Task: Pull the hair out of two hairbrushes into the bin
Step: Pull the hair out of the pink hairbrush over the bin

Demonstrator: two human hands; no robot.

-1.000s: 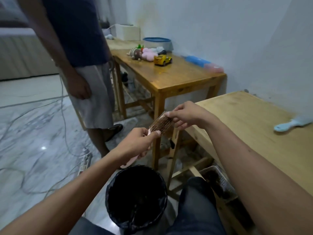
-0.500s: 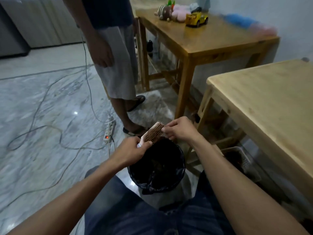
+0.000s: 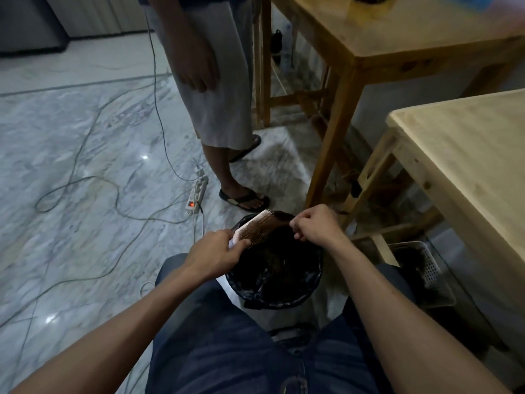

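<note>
The left hand (image 3: 214, 255) grips the flat pink hairbrush with bumpy metal pins (image 3: 255, 227) over the round black-bagged bin (image 3: 284, 288), while the right hand's (image 3: 315, 224) fingertips pinch dark fuzzy hair (image 3: 281, 218).

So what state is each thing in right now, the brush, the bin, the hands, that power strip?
Hairbrush: held over the bin, bristles up, hair still in it.
Bin: open, lined with a black bag, dark clumps inside.
Left hand: closed on the brush handle.
Right hand: pinching hair at the brush's edge.
Power strip: on the floor, red light on.
Basket: under the table, dark contents, unclear what.
</note>
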